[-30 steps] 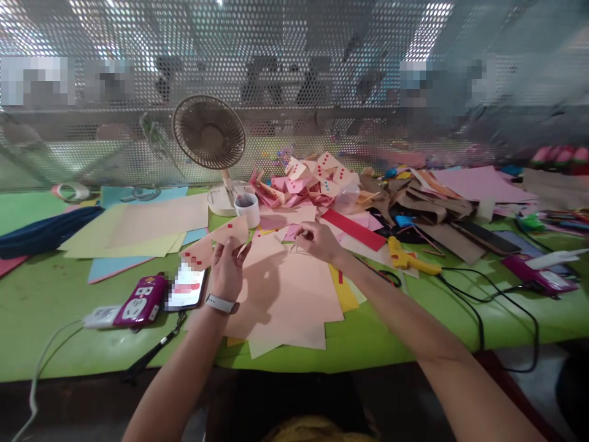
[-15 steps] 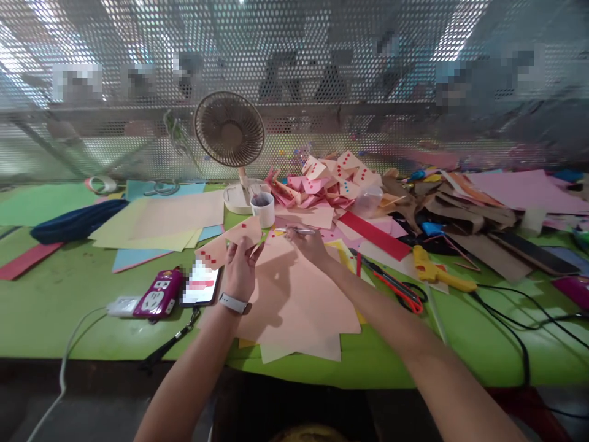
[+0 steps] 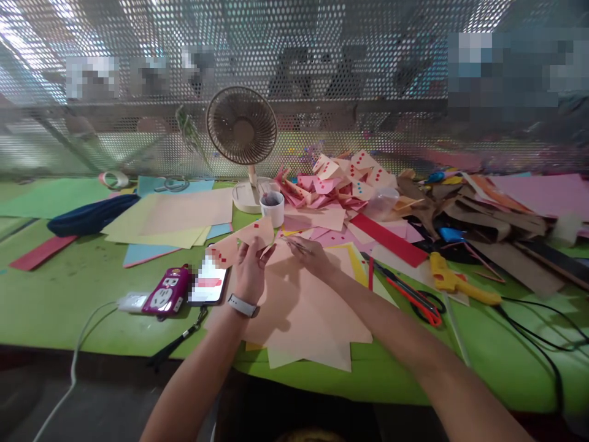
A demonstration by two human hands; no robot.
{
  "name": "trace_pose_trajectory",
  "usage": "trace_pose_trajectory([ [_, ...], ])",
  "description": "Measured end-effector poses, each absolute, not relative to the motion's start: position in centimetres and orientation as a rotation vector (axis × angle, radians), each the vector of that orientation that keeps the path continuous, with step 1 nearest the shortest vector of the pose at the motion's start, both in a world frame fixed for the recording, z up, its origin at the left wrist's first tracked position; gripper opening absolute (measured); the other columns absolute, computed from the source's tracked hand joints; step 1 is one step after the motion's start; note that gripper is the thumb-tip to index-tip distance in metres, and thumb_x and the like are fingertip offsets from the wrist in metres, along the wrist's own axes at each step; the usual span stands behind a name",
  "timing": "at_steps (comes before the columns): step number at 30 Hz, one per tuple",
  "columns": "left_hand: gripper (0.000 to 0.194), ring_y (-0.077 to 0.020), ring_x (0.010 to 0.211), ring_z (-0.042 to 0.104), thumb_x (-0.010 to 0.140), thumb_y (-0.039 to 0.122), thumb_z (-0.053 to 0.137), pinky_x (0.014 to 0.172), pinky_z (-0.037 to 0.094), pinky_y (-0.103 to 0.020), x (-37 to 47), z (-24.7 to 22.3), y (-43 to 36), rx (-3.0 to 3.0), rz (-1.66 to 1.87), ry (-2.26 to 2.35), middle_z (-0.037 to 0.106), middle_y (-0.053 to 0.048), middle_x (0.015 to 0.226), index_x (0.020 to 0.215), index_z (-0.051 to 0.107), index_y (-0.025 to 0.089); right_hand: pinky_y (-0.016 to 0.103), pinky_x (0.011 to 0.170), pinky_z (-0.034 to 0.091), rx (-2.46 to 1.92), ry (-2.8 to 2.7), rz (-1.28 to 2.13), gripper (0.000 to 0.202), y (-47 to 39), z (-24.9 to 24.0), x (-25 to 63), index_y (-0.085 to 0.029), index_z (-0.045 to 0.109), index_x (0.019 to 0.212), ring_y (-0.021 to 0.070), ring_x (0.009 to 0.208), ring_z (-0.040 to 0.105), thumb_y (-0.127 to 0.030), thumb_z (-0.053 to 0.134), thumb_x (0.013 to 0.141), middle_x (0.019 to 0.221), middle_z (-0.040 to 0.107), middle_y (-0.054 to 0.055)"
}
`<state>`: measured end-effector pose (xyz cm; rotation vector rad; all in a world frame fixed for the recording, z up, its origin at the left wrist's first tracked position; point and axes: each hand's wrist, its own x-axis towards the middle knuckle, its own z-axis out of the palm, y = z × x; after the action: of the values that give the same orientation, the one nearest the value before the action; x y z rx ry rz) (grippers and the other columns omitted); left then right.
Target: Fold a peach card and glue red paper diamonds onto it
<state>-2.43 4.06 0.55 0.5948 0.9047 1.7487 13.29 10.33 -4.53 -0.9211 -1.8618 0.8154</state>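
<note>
My left hand (image 3: 251, 267), with a pale watch band at the wrist, grips a folded peach paper piece (image 3: 239, 240) marked with red squares. Its fingers are wrapped round the paper's lower edge, above a lit phone (image 3: 209, 279). To the right, my right hand (image 3: 313, 255) is closed on a slim silver tool (image 3: 299, 247), whose tip points left towards the paper without clearly touching it. Under both hands lie stacked peach sheets (image 3: 313, 307). A white cup (image 3: 272, 210) stands just behind the held paper.
Behind the cup is a fan (image 3: 243, 129). A heap of folded pink and peach papers (image 3: 340, 178) lies at the back. On the right are a red cutter (image 3: 414, 301), a yellow glue gun (image 3: 460, 283) and cables. At left sits a purple power adapter (image 3: 168, 291).
The whole view has shifted, so the table things appear further right. The silver tool has changed its angle, its rear end now tilting down to the right. Both hands keep their holds.
</note>
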Motion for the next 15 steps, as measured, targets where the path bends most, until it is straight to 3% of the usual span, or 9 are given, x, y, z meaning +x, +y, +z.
trace_pose_trajectory([
  [5, 0.021, -0.0166, 0.092, 0.066, 0.075, 0.030, 0.072, 0.095, 0.052, -0.040, -2.32, 0.73, 3.94, 0.582, 1.747, 0.912, 0.065, -0.001, 0.091, 0.089, 0.061, 0.021, 0.035, 0.095, 0.051, -0.925, -1.840, 0.826, 0.031, 10.78, -4.59, 13.41, -0.022, 0.064, 0.111, 0.0205, 0.104, 0.066, -0.038, 0.047, 0.092, 0.113, 0.070, 0.007],
  [15, 0.020, -0.0141, 0.084, 0.066, 0.074, 0.028, 0.074, 0.098, 0.050, -0.042, -2.32, 0.45, 4.12, 0.556, 1.753, 0.887, 0.064, 0.001, 0.084, 0.087, 0.061, 0.020, 0.033, 0.104, 0.046, -0.931, -1.872, 0.741, 0.030, 10.47, -4.24, 13.47, -0.025, 0.065, 0.112, 0.0194, 0.114, 0.062, -0.037, 0.045, 0.094, 0.120, 0.067, 0.005],
])
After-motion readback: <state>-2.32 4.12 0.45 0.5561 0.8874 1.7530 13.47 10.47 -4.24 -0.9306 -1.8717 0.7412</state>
